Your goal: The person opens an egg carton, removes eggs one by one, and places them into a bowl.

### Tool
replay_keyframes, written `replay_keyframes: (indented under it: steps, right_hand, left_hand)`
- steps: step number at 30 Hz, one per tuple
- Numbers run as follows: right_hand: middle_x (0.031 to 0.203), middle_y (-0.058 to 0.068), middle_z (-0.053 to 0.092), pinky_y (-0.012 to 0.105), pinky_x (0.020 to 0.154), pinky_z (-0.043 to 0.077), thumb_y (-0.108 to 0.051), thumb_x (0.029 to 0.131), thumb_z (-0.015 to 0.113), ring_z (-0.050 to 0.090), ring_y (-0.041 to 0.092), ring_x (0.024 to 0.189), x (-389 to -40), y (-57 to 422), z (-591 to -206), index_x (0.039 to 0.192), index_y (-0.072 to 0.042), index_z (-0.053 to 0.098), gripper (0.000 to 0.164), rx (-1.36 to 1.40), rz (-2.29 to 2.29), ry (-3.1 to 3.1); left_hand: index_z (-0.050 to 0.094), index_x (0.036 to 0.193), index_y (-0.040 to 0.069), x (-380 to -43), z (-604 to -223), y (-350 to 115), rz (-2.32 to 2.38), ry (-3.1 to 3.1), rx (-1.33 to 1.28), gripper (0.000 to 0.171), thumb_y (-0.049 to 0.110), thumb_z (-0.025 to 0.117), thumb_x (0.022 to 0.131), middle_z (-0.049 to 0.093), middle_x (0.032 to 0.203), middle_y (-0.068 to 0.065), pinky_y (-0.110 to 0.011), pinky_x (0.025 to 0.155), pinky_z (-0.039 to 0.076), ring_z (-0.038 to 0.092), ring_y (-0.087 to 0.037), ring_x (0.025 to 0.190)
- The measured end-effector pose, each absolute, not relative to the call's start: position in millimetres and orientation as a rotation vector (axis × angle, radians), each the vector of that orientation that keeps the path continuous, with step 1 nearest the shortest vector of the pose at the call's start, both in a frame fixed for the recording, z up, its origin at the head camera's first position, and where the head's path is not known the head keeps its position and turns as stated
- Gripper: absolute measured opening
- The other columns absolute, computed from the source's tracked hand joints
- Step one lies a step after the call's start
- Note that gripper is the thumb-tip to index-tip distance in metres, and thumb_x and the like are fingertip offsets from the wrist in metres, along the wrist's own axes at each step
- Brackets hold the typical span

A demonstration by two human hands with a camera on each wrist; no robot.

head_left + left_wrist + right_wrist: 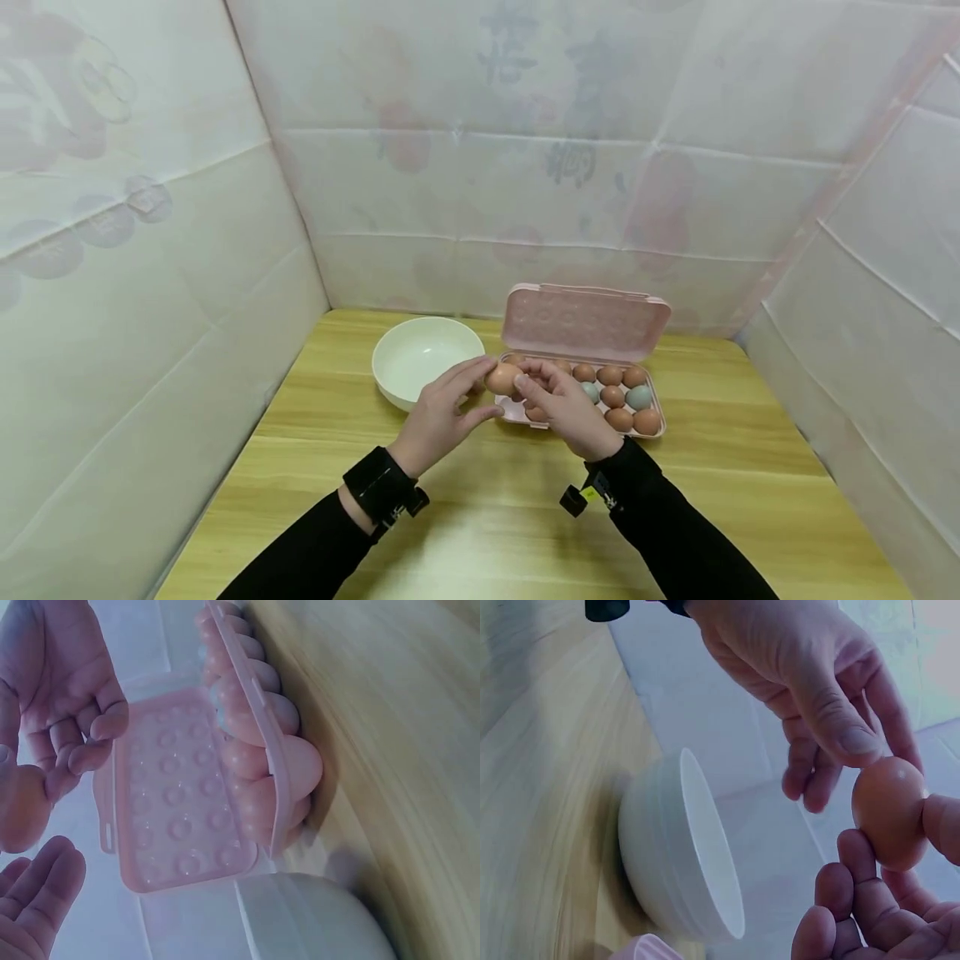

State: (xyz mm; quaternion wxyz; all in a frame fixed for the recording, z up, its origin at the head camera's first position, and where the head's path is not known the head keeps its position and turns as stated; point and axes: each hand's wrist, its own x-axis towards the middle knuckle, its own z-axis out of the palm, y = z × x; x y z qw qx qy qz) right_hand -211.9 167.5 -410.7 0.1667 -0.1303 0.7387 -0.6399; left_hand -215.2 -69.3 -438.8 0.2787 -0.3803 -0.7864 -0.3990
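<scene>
Egg (502, 379) was held in the air over the left end of the box (583, 321), near the far edge of the surface (750, 500). Right hand (573, 412): grip pinched on the egg. Left hand (438, 417): thumb and fingers apart at its other end; contact unclear. Light, even pressure judged best. Bowl (420, 354) stood just left; raised lid and seated eggs (618, 419) limited room.
</scene>
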Motion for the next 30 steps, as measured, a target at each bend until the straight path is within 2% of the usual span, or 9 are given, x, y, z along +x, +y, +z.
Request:
replay_keyframes:
  steps: [2,5,7,15,19,23,25,27,30]
  right_hand:
    - [0.138,0.007,0.061,0.039,0.105,0.052,-0.041,0.113,0.053,0.057,0.029,0.132,-212.7,167.2,-412.4,0.153,-0.012,0.047,0.05,-0.396,-1.824,2.078]
    - [0.129,-0.002,0.064,0.035,0.099,0.052,-0.039,0.114,0.052,0.06,0.021,0.12,-214.7,166.0,-416.9,0.148,-0.01,0.05,0.045,-0.441,-1.82,2.054]
    - [0.128,-0.005,0.066,0.034,0.099,0.052,-0.039,0.114,0.052,0.061,0.014,0.116,-215.3,164.9,-418.0,0.146,-0.01,0.051,0.043,-0.443,-1.814,2.048]
    - [0.118,-0.005,0.067,0.028,0.091,0.053,-0.04,0.114,0.051,0.062,0.012,0.103,-219.4,162.6,-417.7,0.147,-0.008,0.049,0.046,-0.437,-1.791,2.046]
    - [0.12,0.0,0.066,0.028,0.09,0.052,-0.041,0.114,0.051,0.061,0.014,0.102,-220.0,164.4,-416.8,0.151,-0.007,0.047,0.05,-0.42,-1.78,2.05]
    - [0.131,0.008,0.064,0.031,0.094,0.052,-0.041,0.114,0.051,0.062,0.014,0.107,-220.4,167.8,-416.5,0.153,-0.005,0.046,0.054,-0.41,-1.758,2.071]
    - [0.134,0.01,0.063,0.032,0.094,0.051,-0.042,0.114,0.051,0.061,0.013,0.104,-220.4,170.5,-417.7,0.153,-0.004,0.046,0.055,-0.4,-1.748,2.09]
    - [0.132,0.009,0.062,0.032,0.09,0.048,-0.042,0.114,0.051,0.057,0.014,0.099,-220.8,174.0,-420.2,0.152,-0.001,0.046,0.056,-0.394,-1.744,2.109]
    - [0.13,0.011,0.061,0.032,0.089,0.049,-0.042,0.114,0.052,0.057,0.018,0.1,-221.0,180.9,-425.5,0.15,0.0,0.05,0.055,-0.361,-1.744,2.155]
  left_hand:
    - [0.061,0.146,-0.001,-215.1,-437.2,-68.9,-1.087,-2.123,-1.043,0.069,0.01,0.09,0.084,0.068,0.141,-0.019,-0.036,0.082,0.066,0.073,-0.025,0.107]
    - [0.061,0.147,0.001,-214.4,-436.1,-68.2,-1.089,-2.139,-1.062,0.068,0.011,0.089,0.086,0.067,0.144,-0.019,-0.032,0.085,0.065,0.073,-0.026,0.115]
    - [0.063,0.145,0.002,-214.7,-435.4,-67.9,-1.085,-2.134,-1.063,0.065,0.011,0.089,0.087,0.069,0.141,-0.019,-0.03,0.084,0.065,0.074,-0.026,0.114]
    - [0.069,0.137,0.003,-218.0,-430.8,-71.6,-1.055,-2.148,-1.024,0.055,0.011,0.089,0.087,0.073,0.134,-0.016,-0.03,0.087,0.065,0.075,-0.028,0.117]
    - [0.069,0.136,0.003,-220.3,-429.5,-73.2,-1.05,-2.165,-1.029,0.053,0.011,0.088,0.088,0.073,0.133,-0.016,-0.03,0.087,0.065,0.075,-0.028,0.116]
    - [0.068,0.136,0.002,-224.6,-430.0,-78.4,-1.028,-2.181,-0.997,0.051,0.01,0.087,0.089,0.074,0.132,-0.016,-0.03,0.081,0.065,0.075,-0.025,0.107]
    - [0.069,0.135,0.002,-227.7,-431.4,-82.7,-1.014,-2.193,-0.962,0.05,0.01,0.087,0.089,0.074,0.13,-0.016,-0.03,0.078,0.064,0.074,-0.022,0.101]
    - [0.069,0.134,0.002,-231.0,-433.7,-88.0,-1.01,-2.205,-0.924,0.05,0.009,0.088,0.089,0.075,0.128,-0.016,-0.03,0.076,0.064,0.073,-0.02,0.095]
    - [0.069,0.134,0.001,-235.9,-438.7,-96.7,-1.014,-2.227,-0.872,0.05,0.008,0.088,0.088,0.075,0.125,-0.016,-0.031,0.075,0.064,0.072,-0.02,0.091]
